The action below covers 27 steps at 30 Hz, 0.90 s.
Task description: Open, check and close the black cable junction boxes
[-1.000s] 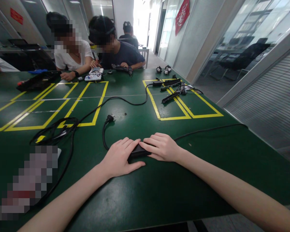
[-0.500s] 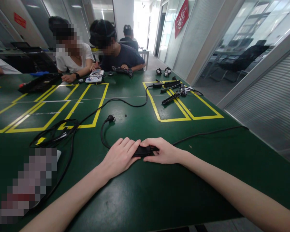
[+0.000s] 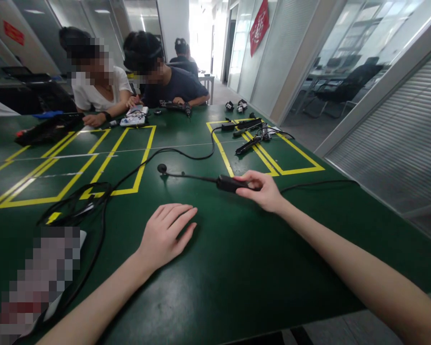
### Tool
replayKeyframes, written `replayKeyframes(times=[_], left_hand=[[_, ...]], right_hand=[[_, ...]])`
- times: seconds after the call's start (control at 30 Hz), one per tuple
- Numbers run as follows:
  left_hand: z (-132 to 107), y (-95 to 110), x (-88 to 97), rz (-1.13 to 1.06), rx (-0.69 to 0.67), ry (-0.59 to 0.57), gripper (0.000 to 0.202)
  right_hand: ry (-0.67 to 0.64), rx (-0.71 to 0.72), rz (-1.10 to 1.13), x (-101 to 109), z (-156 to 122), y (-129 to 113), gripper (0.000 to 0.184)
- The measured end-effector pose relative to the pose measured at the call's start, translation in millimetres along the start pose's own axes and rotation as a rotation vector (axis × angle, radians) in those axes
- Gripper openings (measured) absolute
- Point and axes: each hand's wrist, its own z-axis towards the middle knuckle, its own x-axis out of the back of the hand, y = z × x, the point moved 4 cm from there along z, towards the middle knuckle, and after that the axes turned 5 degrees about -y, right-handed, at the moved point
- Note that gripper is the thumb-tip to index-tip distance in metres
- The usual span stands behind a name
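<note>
My right hand (image 3: 264,190) grips a black power adapter (image 3: 227,183), held just above the green table (image 3: 237,268) near a yellow taped box. A thin black cord runs left from the adapter to a plug (image 3: 162,168) lying on the table. Another cord (image 3: 319,182) trails right from my right hand. My left hand (image 3: 167,233) rests flat on the table with its fingers stretched out, holding nothing, a short way below and left of the adapter.
A tangle of black cable (image 3: 79,203) lies at the left. Black tools and cords (image 3: 253,133) sit in the far yellow box. Two people (image 3: 136,81) sit at the far side with devices in front of them. The table edge runs along the right.
My right hand has lifted the adapter away from my left hand, moving it forward and right. The cord to the plug has pulled straight. My left hand stayed down on the table.
</note>
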Motion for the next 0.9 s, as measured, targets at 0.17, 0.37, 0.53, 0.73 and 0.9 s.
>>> replayKeyframes(times=[0.17, 0.37, 0.53, 0.73, 0.9], left_hand=[[-5, -1, -21.6, -0.084, -0.006, -0.317, 0.017], [-7, -3, -25.8, -0.155, 0.059, -0.397, 0.018], [-8, -4, -24.8, -0.196, 0.080, -0.393, 0.019], [-9, -4, -25.2, -0.194, 0.083, -0.400, 0.019], [-9, -3, -25.3, -0.193, 0.079, -0.399, 0.019]], right_hand=[[0.452, 0.029, 0.103, 66, 9, 2, 0.036], [0.780, 0.166, 0.125, 135, 1, 13, 0.041], [0.956, 0.053, -0.179, 173, -12, 36, 0.030], [0.831, -0.086, -0.401, 168, -22, 62, 0.029], [0.584, -0.345, -0.727, 165, -24, 82, 0.029]])
